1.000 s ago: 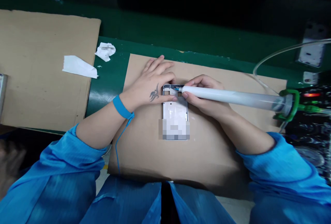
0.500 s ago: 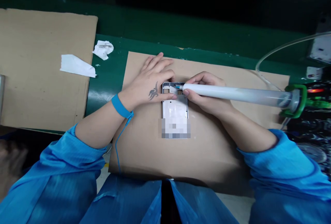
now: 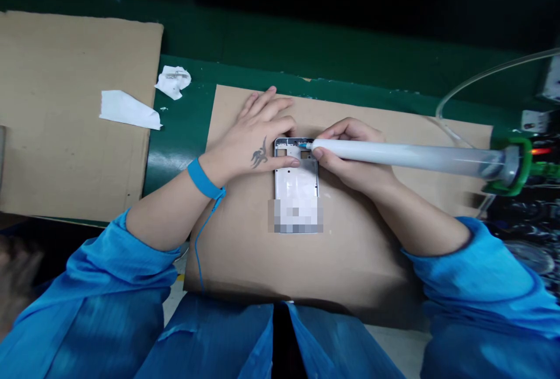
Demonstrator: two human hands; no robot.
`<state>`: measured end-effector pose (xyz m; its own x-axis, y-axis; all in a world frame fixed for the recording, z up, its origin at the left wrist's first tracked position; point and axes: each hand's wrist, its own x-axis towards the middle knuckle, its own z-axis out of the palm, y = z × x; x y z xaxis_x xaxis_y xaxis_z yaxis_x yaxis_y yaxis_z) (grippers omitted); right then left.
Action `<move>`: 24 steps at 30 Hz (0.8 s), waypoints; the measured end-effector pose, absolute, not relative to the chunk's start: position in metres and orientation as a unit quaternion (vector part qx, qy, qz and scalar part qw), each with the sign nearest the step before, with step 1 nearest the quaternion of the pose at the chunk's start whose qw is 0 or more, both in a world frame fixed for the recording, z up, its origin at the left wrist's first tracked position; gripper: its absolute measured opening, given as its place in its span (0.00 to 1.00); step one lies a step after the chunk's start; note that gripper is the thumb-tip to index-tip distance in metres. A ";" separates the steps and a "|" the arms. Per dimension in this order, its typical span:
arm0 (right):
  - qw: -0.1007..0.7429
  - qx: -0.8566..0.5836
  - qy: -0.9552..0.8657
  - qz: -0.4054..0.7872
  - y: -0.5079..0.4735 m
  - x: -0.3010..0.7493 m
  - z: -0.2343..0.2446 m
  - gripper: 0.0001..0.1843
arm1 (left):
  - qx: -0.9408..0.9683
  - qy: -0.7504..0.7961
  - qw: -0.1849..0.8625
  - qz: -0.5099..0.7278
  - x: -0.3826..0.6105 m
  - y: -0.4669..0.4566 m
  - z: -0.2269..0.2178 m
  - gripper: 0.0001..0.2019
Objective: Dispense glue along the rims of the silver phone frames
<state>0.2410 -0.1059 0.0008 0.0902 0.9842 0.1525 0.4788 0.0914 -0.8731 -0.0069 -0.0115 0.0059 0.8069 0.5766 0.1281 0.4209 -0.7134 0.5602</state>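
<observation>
A silver phone frame point(image 3: 296, 185) lies flat on brown cardboard, its lower part blurred out. My left hand point(image 3: 259, 143) grips its upper left part, with the thumb across the inner face, the index finger bent at the top edge and the other fingers stretched over the cardboard. Between the fingers and thumb of my right hand point(image 3: 365, 176) is a long white dispensing syringe point(image 3: 406, 155), tilted nearly level. Its small blue tip point(image 3: 303, 146) sits at the upper inside of the frame; whether it touches cannot be told.
A clear hose point(image 3: 476, 81) curves behind the syringe's green end clamp point(image 3: 521, 166). White paper scraps point(image 3: 130, 109) lie to the left, by another cardboard sheet point(image 3: 79, 116). A blue wrist strap point(image 3: 203, 179) trails a cord. Another person's blurred hand point(image 3: 17, 280) shows at lower left.
My right hand and the syringe have shifted slightly right, taking the tip a little along the frame's upper end. My left hand keeps its hold on the frame.
</observation>
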 end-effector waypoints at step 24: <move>0.426 -0.599 -0.611 0.293 -0.105 0.241 0.000 0.12 | 0.918 0.265 0.251 0.156 -0.009 -0.009 0.001 0.31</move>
<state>0.2408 -0.1051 0.0003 0.0806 0.9822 0.1695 0.4835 0.1102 -0.8684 -0.0090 -0.0090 0.0014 0.8109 0.5646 0.1540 0.4073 -0.7334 0.5443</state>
